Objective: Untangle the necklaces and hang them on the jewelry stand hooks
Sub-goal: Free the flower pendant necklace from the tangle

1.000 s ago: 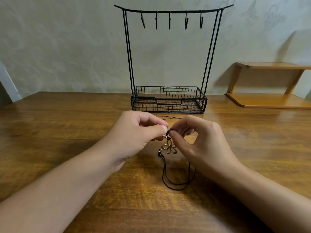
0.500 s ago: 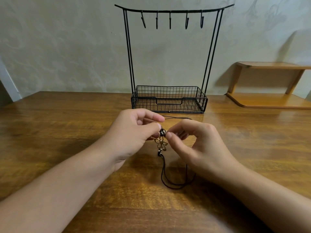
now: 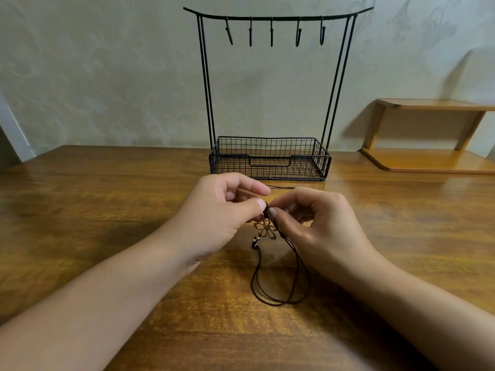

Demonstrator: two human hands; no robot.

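A black wire jewelry stand [image 3: 270, 159] stands at the back of the wooden table, with several bare hooks [image 3: 271, 32] on its top bar. In front of it my left hand [image 3: 222, 212] and my right hand [image 3: 318, 223] meet fingertip to fingertip and both pinch the knot of a black cord necklace [image 3: 278, 287]. A gold flower pendant [image 3: 265, 228] hangs just below the pinch. The cord's loops trail down onto the table between my forearms. A thin strand [image 3: 281, 187] runs behind my fingers toward the stand.
The stand's mesh basket holds nothing visible. A low wooden shelf [image 3: 428, 159] sits at the back right against the wall. The table edge [image 3: 16, 167] drops off at the far left.
Both hands stay pinched on the knot. They shifted slightly back and then forward; the flower pendant turned and the cord loops on the table spread a little.
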